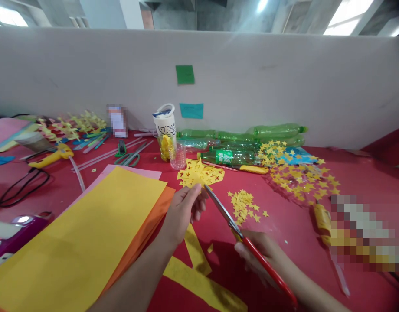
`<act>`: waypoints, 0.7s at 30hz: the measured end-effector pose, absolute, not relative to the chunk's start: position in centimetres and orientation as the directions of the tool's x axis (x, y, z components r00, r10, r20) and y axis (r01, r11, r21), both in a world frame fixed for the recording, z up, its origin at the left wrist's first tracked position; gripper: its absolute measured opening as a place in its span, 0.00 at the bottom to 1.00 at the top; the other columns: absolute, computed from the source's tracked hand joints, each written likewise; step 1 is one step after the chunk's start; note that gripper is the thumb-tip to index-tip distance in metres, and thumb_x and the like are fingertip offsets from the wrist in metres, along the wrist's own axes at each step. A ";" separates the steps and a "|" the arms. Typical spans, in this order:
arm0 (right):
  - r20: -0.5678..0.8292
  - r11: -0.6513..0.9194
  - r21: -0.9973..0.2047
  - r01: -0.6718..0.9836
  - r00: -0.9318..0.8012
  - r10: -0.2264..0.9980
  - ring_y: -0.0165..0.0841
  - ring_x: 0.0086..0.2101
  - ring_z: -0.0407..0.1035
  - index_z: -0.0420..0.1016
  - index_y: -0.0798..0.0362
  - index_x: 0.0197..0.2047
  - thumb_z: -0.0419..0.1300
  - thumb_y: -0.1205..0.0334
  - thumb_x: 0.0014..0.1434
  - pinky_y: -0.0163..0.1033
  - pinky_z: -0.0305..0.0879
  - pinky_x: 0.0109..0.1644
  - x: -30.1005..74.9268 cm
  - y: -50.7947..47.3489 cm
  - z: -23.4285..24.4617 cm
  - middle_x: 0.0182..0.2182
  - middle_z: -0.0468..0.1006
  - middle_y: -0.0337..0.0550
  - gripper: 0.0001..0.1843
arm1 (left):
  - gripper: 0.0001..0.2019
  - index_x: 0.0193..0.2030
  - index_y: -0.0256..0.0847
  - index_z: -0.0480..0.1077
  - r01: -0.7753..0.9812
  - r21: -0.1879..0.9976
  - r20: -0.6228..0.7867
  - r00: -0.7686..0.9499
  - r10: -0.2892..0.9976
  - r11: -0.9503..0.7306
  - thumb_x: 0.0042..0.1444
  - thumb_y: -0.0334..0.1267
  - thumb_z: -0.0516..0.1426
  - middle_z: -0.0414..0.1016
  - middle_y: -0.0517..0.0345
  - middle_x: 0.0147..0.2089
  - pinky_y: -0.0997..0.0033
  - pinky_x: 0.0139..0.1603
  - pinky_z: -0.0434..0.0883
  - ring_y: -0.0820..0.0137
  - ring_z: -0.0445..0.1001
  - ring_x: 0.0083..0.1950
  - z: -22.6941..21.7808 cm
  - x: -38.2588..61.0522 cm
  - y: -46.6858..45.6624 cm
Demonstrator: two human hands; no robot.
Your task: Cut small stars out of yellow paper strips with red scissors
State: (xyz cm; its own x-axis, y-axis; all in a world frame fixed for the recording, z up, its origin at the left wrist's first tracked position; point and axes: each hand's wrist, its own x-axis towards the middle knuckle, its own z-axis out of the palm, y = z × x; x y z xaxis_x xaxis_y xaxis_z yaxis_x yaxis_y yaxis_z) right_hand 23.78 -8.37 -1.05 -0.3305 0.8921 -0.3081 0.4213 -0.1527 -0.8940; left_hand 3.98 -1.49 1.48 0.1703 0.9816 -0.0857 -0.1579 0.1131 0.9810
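My left hand (pixel 183 210) is closed in a pinch on a small piece of yellow paper (pixel 197 178), mostly hidden by the fingers and hard to separate from the scraps behind. My right hand (pixel 263 251) grips red-handled scissors (pixel 224 210), their blades pointing up and left with the tip close to my left fingertips. Beyond the left hand lies a heap of yellow paper scraps (pixel 214 172). Small yellow paper stars (pixel 242 204) are piled to the right of the blades. Under my forearms, yellow paper strips (pixel 206 284) rest on the red table (pixel 284 277).
Yellow sheets (pixel 111 225) over orange and pink paper fill the left. Green plastic bottles (pixel 238 157), a white patterned cup (pixel 165 125) and a clear cup (pixel 178 158) stand or lie behind. Glue guns (pixel 53 157) flank both sides. A star-covered shape (pixel 300 177) sits right.
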 end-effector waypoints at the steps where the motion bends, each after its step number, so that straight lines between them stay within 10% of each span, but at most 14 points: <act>1: -0.308 -0.145 -0.890 0.431 -0.337 0.890 0.27 0.19 0.59 0.56 0.51 0.24 0.56 0.40 0.55 0.30 0.50 0.20 23.8 -8.4 -1.0 0.18 0.57 0.31 0.24 | 0.18 0.27 0.36 0.68 -0.160 0.979 -0.098 0.159 0.982 0.124 0.59 0.49 0.52 0.65 0.63 0.20 0.81 0.16 0.54 0.81 0.60 0.17 1.6 3.9 -1.5; 21: -0.280 -0.102 -0.916 0.387 -0.437 0.855 0.25 0.19 0.53 0.58 0.53 0.25 0.51 0.34 0.55 0.30 0.49 0.22 24.2 -8.5 0.2 0.16 0.61 0.33 0.28 | 0.16 0.18 0.37 0.67 -0.137 0.983 -0.079 0.295 0.952 0.124 0.54 0.39 0.52 0.61 0.65 0.14 0.80 0.15 0.49 0.81 0.54 0.15 1.5 2.4 -0.4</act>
